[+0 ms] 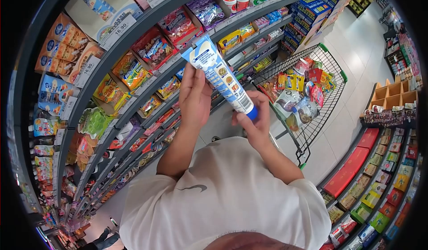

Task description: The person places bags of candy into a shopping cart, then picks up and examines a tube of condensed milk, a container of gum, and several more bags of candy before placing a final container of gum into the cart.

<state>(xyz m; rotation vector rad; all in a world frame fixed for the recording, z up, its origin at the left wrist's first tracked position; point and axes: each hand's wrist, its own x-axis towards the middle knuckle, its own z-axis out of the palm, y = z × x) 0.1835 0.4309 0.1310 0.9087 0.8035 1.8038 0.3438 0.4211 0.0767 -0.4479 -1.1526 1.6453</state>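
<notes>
A blue and white tube with printed text, small pictures and a barcode is held tilted in front of the white shirt. My left hand grips its flat upper end, thumb on the printed face. Around the blue cap at the lower end are the fingers and thumb of my right hand. Just behind the tube, shelves carry bagged sweets, among them a purple bag and a red bag.
A wire shopping cart holding several colourful packages stands to the right. Curved-looking shelves with price tags fill the left. Stacked blue boxes stand at the top. Low shelves with a long red box line the lower right. A person's legs show at lower left.
</notes>
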